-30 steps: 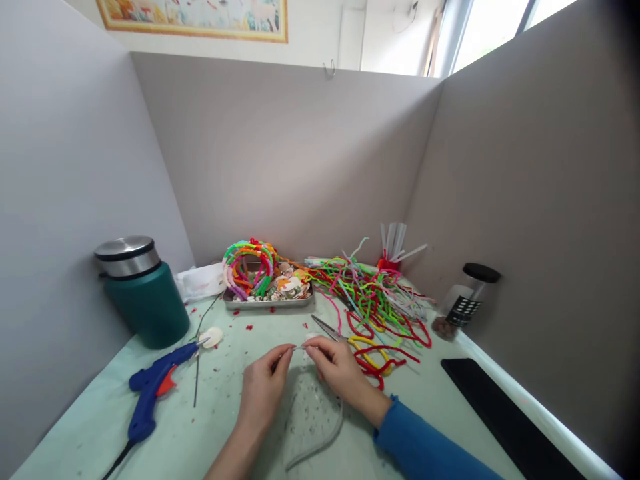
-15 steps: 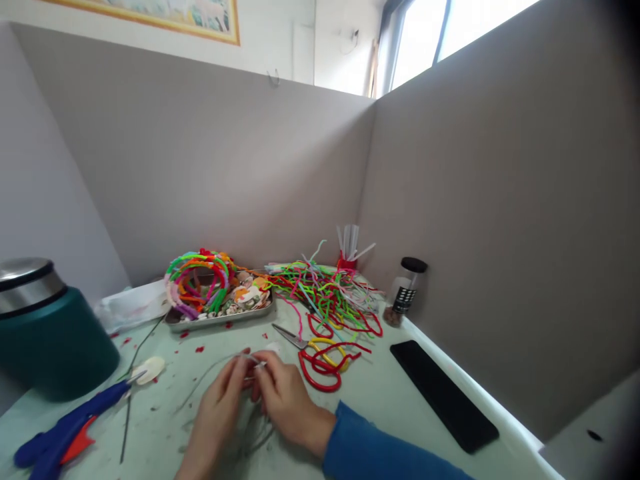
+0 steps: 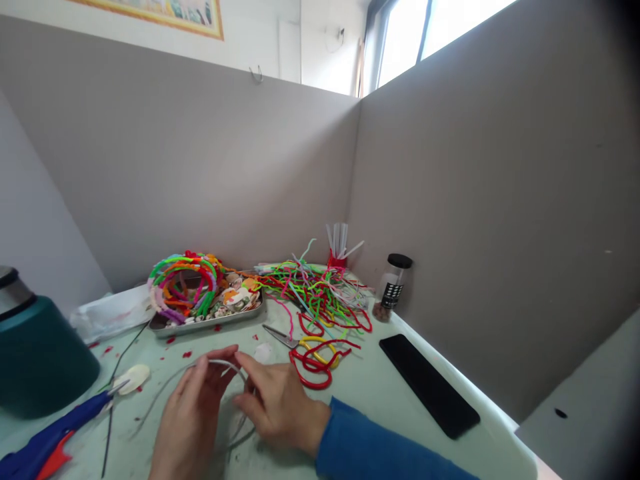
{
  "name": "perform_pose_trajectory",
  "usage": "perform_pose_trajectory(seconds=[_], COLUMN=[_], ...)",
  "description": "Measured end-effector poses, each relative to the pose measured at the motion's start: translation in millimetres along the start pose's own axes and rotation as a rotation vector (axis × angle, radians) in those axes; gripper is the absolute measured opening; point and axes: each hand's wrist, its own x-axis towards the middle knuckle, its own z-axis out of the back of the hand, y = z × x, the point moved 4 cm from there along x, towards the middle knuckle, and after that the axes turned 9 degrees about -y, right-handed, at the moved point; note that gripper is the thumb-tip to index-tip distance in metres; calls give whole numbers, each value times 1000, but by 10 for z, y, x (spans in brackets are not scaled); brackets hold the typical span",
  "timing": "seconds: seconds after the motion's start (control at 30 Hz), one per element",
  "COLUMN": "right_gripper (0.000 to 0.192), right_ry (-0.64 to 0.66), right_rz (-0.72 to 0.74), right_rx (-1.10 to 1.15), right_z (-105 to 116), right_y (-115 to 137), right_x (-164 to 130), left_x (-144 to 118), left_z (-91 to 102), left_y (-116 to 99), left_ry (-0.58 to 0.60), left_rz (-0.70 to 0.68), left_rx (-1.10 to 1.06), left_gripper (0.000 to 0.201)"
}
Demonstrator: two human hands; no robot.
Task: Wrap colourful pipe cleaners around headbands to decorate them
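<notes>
A person works at a pale green table (image 3: 400, 393) walled in by grey partitions (image 3: 225, 167), both hands busy near its front edge. Toward the left edge stands a teal jug (image 3: 35, 360), with a blue glue gun (image 3: 55, 437) lying in front of it at the front-left corner. A steel tray (image 3: 207, 321) at the back holds wrapped hoops (image 3: 183, 283) and small cut-outs; a heap of bright stems (image 3: 320, 293) spreads beside it toward the back-right corner, where a jar (image 3: 393, 287) stands. A black slab (image 3: 427, 385) lies along the right edge. Scissors (image 3: 283, 337) rest just behind the hands, next to red and yellow loops (image 3: 317, 360).

The left hand (image 3: 193, 420) and right hand (image 3: 277, 403) meet on a thin grey band (image 3: 220, 364), which arches off the table between them. The left thumb and fingers are pinched on the band's upper curve; the right fingers are closed on its near end, though blur hides the exact grip. By the look of it, the step in hand is working along the bare band, perhaps starting a wrap. Going further would call for a firm pinch at one end while the other hand turns or feeds.
</notes>
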Motion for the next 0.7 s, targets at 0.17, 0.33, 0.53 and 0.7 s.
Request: perform_pose_trajectory(seconds=[0.17, 0.33, 0.53, 0.7], right_gripper=[23, 22, 14, 16], right_ry=[-98, -195, 34, -50], right_rz=[-33, -171, -247, -125], right_rx=[-175, -328, -601, -680], right_z=[284, 712, 890, 902], right_y=[-303, -726, -1047, -1010], right_x=[50, -73, -370, -356], left_x=[-33, -79, -251, -303], left_z=[-23, -22, -55, -105], left_y=[-117, 97, 282, 135], left_ry=[118, 264, 359, 278], left_rz=[-41, -263, -498, -615], left_rx=[129, 1058, 1602, 1558], left_gripper=[28, 26, 34, 33])
